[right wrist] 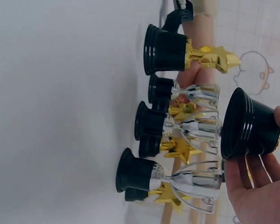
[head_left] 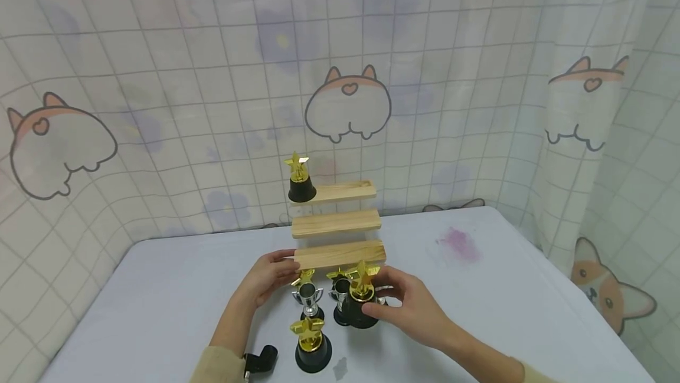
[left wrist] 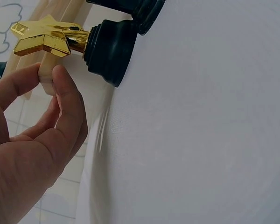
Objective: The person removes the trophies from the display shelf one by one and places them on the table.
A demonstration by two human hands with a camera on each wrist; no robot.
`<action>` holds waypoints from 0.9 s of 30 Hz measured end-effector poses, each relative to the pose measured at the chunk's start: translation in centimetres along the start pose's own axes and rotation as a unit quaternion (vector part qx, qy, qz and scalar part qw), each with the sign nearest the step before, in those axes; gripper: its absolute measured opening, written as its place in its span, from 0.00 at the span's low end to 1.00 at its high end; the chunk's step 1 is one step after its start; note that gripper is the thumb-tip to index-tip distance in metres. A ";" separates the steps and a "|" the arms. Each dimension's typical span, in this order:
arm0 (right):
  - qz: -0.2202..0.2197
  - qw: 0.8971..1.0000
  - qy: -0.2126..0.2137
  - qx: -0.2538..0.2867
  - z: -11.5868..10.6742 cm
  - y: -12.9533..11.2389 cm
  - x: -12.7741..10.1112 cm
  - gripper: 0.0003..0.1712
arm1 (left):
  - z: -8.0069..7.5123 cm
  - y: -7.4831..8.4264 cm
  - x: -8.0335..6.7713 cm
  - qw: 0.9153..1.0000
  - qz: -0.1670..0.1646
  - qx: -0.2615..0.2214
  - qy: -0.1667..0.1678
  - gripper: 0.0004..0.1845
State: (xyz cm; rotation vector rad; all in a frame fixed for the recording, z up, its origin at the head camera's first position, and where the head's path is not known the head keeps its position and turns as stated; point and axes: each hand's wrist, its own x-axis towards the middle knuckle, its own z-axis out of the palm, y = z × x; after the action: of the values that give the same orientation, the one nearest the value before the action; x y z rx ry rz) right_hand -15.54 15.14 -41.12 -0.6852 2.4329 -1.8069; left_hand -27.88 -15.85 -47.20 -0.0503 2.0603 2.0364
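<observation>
My left hand [head_left: 271, 275] pinches the left end of the lowest board [head_left: 340, 255] of a three-step wooden stand; the left wrist view shows thumb and fingers on that board end [left wrist: 47, 77]. My right hand [head_left: 411, 306] grips a gold star trophy [head_left: 362, 288] by its black base, which is off the table in the right wrist view. Another star trophy [head_left: 301, 188] stands at the left end of the top board. On the table before the stand are silver cup trophies [right wrist: 196, 128], with star trophies [right wrist: 179, 149] behind them, partly hidden. One star trophy [head_left: 312, 352] stands nearest the front.
A white cloth covers the table [head_left: 467, 312]. Behind it hangs a checked curtain [head_left: 223, 105] with cartoon dog prints. A black device [head_left: 261, 359] is strapped to my left wrist. The middle board [head_left: 336, 223] lies between the top and lowest boards.
</observation>
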 end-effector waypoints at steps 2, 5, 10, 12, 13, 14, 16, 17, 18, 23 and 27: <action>0.002 1.000 -0.007 0.003 0.2 0.2 -0.2 0.22 | 0.0 0.1 -0.1 1.000 0.000 -0.001 0.001 0.28; 0.005 1.000 -0.017 0.010 0.4 0.6 -0.5 0.23 | 0.0 0.1 -0.2 1.000 0.000 0.001 -0.001 0.29; 0.014 0.999 -0.029 0.022 0.8 1.1 -1.0 0.24 | 0.0 0.1 -0.2 1.000 0.002 0.002 -0.003 0.29; 0.018 0.999 -0.032 0.027 1.0 1.3 -1.1 0.23 | 0.0 0.1 -0.2 1.000 0.002 0.003 -0.003 0.28; 0.020 0.999 -0.034 0.030 1.1 1.4 -1.1 0.23 | 0.0 0.1 -0.2 1.000 0.002 0.002 -0.003 0.28; 0.022 0.999 -0.037 0.033 1.2 1.5 -1.1 0.23 | 0.1 0.1 -0.2 1.000 0.002 0.003 -0.002 0.28; 0.026 0.998 -0.042 0.043 1.4 1.8 -1.2 0.23 | 0.1 0.1 -0.2 1.000 0.002 0.004 -0.002 0.28; 0.026 0.997 -0.046 0.048 1.5 1.9 -1.2 0.23 | 0.1 0.1 -0.2 1.000 0.002 0.005 -0.002 0.28; 0.027 0.997 -0.050 0.053 1.7 2.1 -1.3 0.24 | 0.0 0.1 -0.2 1.000 0.002 0.006 -0.002 0.29; 0.024 0.996 -0.062 0.065 2.4 2.8 -1.4 0.23 | 0.0 0.0 -0.1 1.000 0.001 0.009 -0.005 0.29; 0.048 0.995 -0.062 0.066 2.7 3.3 -1.4 0.23 | -0.1 0.0 -0.1 1.000 0.000 0.008 -0.006 0.29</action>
State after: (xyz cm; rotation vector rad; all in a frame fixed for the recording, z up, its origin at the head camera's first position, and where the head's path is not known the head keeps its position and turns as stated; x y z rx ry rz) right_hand -14.58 13.95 -45.36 -0.6388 2.2055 -1.8114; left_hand -27.85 -15.92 -47.17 -0.0349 2.0702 2.0150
